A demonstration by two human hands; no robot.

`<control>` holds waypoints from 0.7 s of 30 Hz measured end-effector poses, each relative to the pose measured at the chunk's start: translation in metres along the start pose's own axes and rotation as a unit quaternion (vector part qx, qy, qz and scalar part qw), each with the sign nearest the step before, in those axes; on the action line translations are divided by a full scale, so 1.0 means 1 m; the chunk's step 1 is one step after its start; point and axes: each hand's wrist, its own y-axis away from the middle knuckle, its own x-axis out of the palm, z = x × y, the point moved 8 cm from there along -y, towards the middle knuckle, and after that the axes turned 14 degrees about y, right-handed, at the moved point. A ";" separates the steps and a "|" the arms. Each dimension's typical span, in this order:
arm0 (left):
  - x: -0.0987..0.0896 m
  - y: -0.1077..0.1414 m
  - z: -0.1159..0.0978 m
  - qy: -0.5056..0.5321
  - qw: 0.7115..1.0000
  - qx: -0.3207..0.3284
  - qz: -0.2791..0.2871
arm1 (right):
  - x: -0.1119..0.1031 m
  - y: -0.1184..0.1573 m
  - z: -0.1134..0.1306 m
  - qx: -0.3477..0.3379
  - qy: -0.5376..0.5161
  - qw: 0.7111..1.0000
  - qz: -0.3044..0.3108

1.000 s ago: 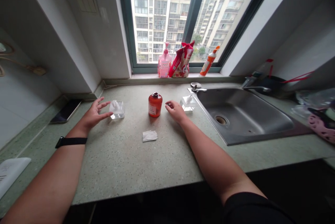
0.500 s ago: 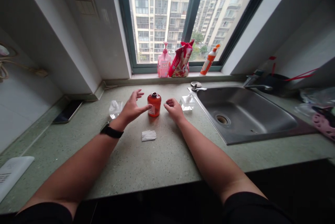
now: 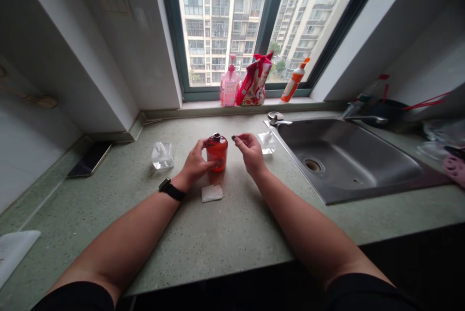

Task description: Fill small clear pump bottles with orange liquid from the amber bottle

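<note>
An orange-red bottle (image 3: 218, 151) with an uncapped neck stands upright on the speckled green counter (image 3: 170, 243). My left hand (image 3: 196, 160), with a black watch at the wrist, wraps round the bottle's left side. Just right of the bottle, my right hand (image 3: 251, 152) pinches a small dark cap (image 3: 234, 137) between thumb and finger. A folded white tissue (image 3: 212, 194) lies in front of the bottle. One clear square container (image 3: 162, 157) sits to the left, and another (image 3: 268, 144) is behind my right hand.
A steel sink (image 3: 348, 156) is set into the counter at the right. On the sill stand a pink pump bottle (image 3: 229, 89), a red bag (image 3: 255, 83) and an orange-and-white bottle (image 3: 293, 82). A phone (image 3: 90, 159) lies at the left.
My left hand has moved right and closed round the bottle. My right hand has lifted slightly, and the small cap now shows at its fingertips.
</note>
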 end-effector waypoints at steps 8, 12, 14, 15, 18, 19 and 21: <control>0.011 0.006 -0.022 -0.155 0.983 0.101 -0.020 | -0.016 0.018 0.051 -0.114 -0.019 0.993 -0.020; 0.010 0.005 -0.021 -0.206 0.973 0.102 -0.026 | -0.011 0.023 0.056 -0.123 -0.037 0.992 -0.009; 0.010 0.005 -0.021 -0.223 0.969 0.104 -0.026 | -0.009 0.025 0.056 -0.128 -0.037 0.991 -0.007; 0.010 0.005 -0.020 -0.230 0.967 0.103 -0.026 | -0.009 0.025 0.056 -0.131 -0.028 0.991 -0.006; 0.008 0.005 -0.020 -0.250 0.962 0.102 -0.034 | -0.010 0.026 0.057 -0.143 0.027 0.989 -0.005; 0.008 0.005 -0.020 -0.256 0.960 0.102 -0.038 | -0.011 0.027 0.058 -0.151 0.049 0.987 -0.006; 0.006 0.006 -0.020 -0.266 0.958 0.102 -0.044 | -0.014 0.029 0.063 -0.176 0.094 0.980 -0.012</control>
